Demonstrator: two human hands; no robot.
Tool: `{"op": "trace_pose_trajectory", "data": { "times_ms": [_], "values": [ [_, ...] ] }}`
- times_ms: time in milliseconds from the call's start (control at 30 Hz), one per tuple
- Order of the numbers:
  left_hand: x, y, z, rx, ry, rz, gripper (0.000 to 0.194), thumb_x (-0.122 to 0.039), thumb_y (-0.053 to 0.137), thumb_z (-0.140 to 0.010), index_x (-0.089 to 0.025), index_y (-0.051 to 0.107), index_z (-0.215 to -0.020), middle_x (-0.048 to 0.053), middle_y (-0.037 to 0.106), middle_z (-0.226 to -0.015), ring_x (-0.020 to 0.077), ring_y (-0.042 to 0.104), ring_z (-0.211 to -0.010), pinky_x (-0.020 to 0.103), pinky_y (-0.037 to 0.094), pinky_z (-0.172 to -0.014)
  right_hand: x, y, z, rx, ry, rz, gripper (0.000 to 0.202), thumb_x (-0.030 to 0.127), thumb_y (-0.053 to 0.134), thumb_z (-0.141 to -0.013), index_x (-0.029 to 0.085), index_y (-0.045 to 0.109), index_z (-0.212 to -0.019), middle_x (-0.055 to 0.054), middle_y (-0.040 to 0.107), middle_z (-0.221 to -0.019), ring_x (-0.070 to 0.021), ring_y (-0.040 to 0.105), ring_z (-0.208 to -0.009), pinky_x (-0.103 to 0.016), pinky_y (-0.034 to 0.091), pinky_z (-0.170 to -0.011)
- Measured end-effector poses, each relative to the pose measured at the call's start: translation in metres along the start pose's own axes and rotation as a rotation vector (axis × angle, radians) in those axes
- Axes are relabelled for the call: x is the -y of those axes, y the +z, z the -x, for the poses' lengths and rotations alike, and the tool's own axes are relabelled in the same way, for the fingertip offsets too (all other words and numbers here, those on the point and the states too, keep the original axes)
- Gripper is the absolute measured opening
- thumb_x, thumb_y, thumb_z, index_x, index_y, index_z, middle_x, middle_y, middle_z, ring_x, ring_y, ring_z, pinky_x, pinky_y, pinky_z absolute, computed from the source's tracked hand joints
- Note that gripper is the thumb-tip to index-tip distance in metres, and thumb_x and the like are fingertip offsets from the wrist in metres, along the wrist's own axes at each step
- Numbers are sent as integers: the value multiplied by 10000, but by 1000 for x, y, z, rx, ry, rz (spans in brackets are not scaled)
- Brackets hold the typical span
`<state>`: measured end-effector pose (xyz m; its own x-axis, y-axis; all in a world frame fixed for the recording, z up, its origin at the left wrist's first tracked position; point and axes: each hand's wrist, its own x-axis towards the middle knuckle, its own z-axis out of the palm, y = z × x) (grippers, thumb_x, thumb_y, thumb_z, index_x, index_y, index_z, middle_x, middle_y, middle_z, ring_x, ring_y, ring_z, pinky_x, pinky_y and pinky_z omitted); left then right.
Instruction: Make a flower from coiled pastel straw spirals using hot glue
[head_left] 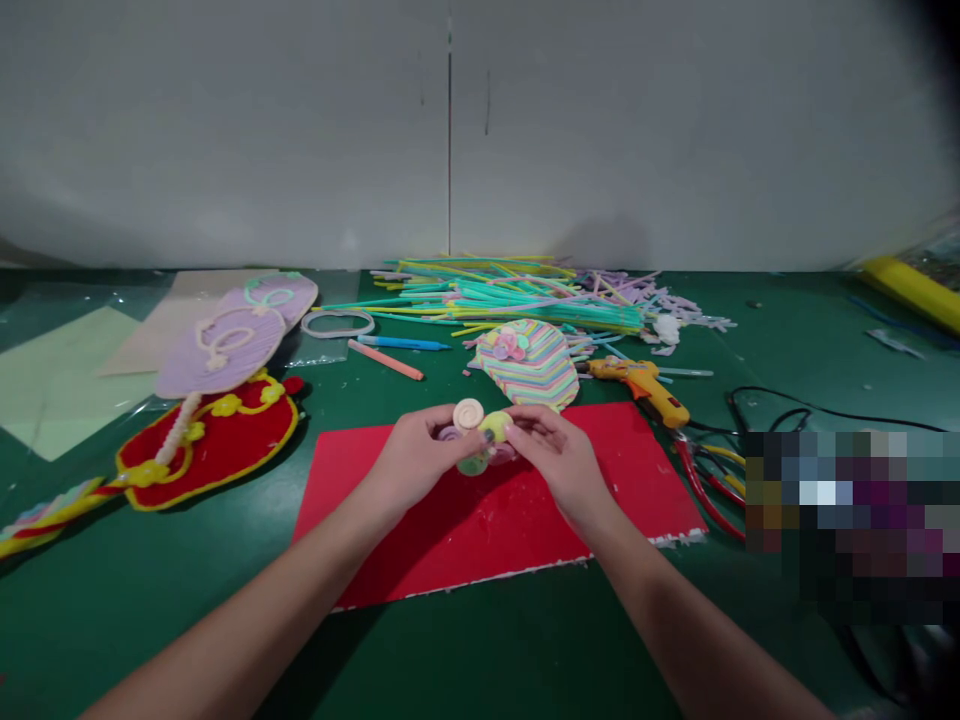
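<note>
Between my two hands is a small flower made of coiled pipe-cleaner discs (469,413), with cream, yellow, purple, green and pinkish petals around a dark centre. My left hand (424,455) pinches its left side. On the other side, my right hand (551,455) grips the yellow petal between thumb and fingers. The flower is held above a red sheet (465,545) with a ragged white front edge. Just behind my hands lies a striped pastel pipe-cleaner fan (534,370) with small coiled flowers on it.
A pile of pipe cleaners (517,300) lies at the back. A yellow glue gun (641,385) and red-handled pliers (705,490) are on the right, near a black cable (787,395). Purple (232,340) and red (217,450) fans lie left, by a blue pen (401,342) and a pink stick (386,360).
</note>
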<state>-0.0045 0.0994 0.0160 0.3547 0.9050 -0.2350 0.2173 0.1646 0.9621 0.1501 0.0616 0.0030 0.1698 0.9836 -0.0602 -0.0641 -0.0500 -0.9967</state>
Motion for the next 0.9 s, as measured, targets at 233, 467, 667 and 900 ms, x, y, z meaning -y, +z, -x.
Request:
{"op": "trace_pose_trajectory", "data": {
  "times_ms": [233,467,667,900],
  "values": [
    [0,0,1,13,17,-40,282,-349,647,-680,-138,663,-867,21,660,-783,145,575,-698,233,424,-628,-3,1,0,2,5,-19,207,334,694,-635,208,626,-785,-13,669,-764,-152,627,-708,-286,532,-656],
    [-2,1,1,1,25,-39,264,-334,645,-670,-143,663,-852,22,668,-788,147,586,-694,227,437,-622,-4,-1,0,2,2,-11,237,356,691,-633,198,622,-796,-24,669,-753,-155,628,-688,-287,541,-629],
    [-6,0,3,-30,60,-144,251,-337,630,-677,-134,658,-823,13,631,-732,136,539,-658,211,404,-570,-1,1,1,-4,14,-16,230,344,694,-617,202,612,-779,-14,661,-741,-146,620,-682,-279,531,-638],
    [-6,1,4,-23,81,-163,242,-334,621,-686,-134,658,-818,8,616,-723,127,511,-635,206,383,-557,-2,1,0,-15,-5,5,256,380,704,-600,194,609,-749,-21,653,-721,-150,609,-658,-289,523,-624]
  ]
}}
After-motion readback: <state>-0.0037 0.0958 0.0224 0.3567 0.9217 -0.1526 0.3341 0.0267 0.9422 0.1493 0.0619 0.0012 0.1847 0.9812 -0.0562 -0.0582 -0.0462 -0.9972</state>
